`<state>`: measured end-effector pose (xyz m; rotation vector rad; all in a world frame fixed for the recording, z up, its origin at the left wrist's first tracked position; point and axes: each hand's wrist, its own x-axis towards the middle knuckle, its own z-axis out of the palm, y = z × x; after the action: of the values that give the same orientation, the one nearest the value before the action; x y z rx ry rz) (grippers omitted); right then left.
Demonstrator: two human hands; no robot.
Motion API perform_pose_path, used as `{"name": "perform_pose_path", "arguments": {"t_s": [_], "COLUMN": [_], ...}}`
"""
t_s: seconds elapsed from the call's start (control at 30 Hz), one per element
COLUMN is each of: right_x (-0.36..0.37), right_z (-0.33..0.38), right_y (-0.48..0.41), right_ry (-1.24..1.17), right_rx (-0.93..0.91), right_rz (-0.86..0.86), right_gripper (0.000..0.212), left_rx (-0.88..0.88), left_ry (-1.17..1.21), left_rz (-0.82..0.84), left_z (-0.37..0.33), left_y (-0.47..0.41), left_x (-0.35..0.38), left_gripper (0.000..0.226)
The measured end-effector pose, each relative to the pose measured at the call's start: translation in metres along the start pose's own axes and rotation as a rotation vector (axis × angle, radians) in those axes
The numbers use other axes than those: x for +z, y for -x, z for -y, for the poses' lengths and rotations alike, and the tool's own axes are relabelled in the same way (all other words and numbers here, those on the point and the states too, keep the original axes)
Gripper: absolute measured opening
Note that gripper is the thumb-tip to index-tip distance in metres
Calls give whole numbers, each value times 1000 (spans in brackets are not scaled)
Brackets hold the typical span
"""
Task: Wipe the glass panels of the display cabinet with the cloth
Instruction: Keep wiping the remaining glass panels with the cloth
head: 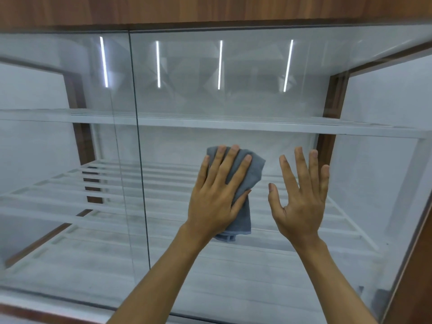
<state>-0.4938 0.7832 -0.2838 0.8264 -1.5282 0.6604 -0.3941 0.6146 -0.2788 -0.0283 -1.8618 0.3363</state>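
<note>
A display cabinet with large glass panels fills the view. The right glass panel (233, 101) is wide; a narrower left glass panel (65, 136) meets it at a dark vertical seam. My left hand (217, 192) lies flat with spread fingers on a folded grey cloth (251, 174), pressing it against the right panel near its middle; the thumb hooks around the cloth's edge. The cloth's lower end hangs below my palm. My right hand (301, 197) is held up just to the right of the cloth, fingers apart, holding nothing, at or close to the glass.
White slatted shelves (163, 122) sit behind the glass, bare. A dark wooden frame (327, 146) runs up inside at the right, and a wooden top (210, 10) caps the cabinet. Reflected light strips (219, 64) show on the upper glass.
</note>
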Motion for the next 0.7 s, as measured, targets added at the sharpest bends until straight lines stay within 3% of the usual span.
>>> {"name": "perform_pose_path", "arguments": {"t_s": [0.3, 0.57, 0.7], "right_x": [1, 1, -1], "right_z": [1, 1, 1], "right_y": [0, -1, -1], "right_ry": [11, 16, 7], "right_rx": [11, 15, 23], "right_rz": [-17, -8, 0], "right_gripper": [54, 55, 54], "left_rx": [-249, -379, -297], "left_ry": [13, 142, 135], "left_rz": [-24, -109, -129], "left_z": [79, 66, 48], "left_y": [49, 21, 0], "left_x": [-20, -15, -10], "left_gripper": [68, 69, 67]}}
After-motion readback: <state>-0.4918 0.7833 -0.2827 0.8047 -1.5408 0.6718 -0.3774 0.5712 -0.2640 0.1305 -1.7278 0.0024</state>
